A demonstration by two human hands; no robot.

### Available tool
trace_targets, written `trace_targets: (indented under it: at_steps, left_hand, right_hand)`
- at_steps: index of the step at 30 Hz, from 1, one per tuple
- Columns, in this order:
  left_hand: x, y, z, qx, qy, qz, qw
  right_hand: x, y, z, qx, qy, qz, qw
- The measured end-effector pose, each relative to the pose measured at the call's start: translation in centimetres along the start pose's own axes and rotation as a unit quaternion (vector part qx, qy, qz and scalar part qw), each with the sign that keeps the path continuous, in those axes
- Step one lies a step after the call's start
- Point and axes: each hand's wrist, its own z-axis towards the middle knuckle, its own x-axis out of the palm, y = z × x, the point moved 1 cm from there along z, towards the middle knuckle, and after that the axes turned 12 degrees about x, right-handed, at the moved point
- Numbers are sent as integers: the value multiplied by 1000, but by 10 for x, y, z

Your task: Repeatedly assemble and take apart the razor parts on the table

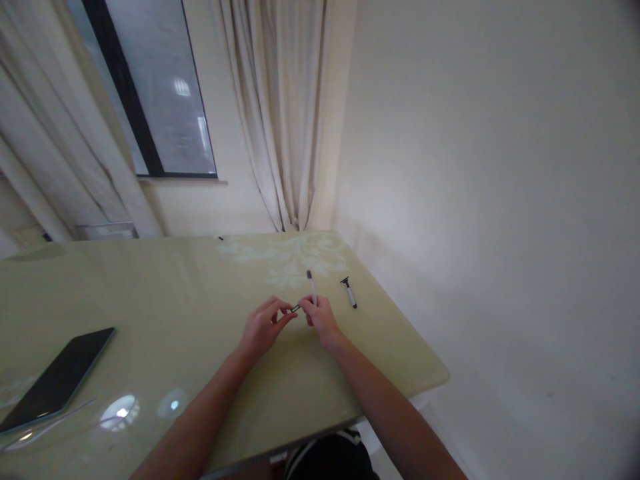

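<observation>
My left hand (263, 327) pinches a small dark, shiny piece (295, 308) between thumb and fingertips. It is too small to name for certain. From the other side the fingertips of my right hand (320, 317) meet that piece. A toothbrush (313, 288) with a pale handle and dark bristles sticks up out of my right hand, its head pointing away from me. The lower end of its handle is hidden by the hand. To the right of that hand, a razor (349, 293) with a grey and black handle lies on the table (240, 267).
A dark tablet (63, 377) lies on the table at the left, beside a thin clear strip (50, 421). Near the back edge is a tiny dark object (221, 238). A white wall (475, 200) runs along the right side, and curtains (285, 113) hang behind the table.
</observation>
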Motion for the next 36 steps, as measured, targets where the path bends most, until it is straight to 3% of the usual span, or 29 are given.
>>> trace_targets:
  at_steps: [3,7,11,16,20,25,28,31,36]
  left_hand:
    - [4,0,-1,1,25,-34,999]
    - [7,0,-1,-30,-3,-48,998]
    - [7,-1,2,-27,12,-81,996]
    - [2,0,6,-46,-25,-86,995]
    - [-8,9,8,-86,-68,-80,991]
    - [-18,18,7,-99,-68,-83,989]
    - [-20,19,8,-98,-67,-81,990]
    - [-23,18,8,-100,-67,-76,990]
    - [-26,20,7,-79,-61,-56,993]
  right_hand:
    - [-1,0,1,5,4,-2,1000]
    - [0,0,-1,-5,15,-26,1000]
    - [1,0,-1,-23,44,-50,998]
    - [-8,0,3,-112,36,-116,986]
    - [-25,7,2,-199,22,-272,941]
    - [-32,17,-7,-239,60,-429,869]
    - [-30,18,-8,-241,49,-477,844]
    - [-31,17,-6,-222,13,-467,856]
    - [-32,11,-2,-212,62,-402,889]
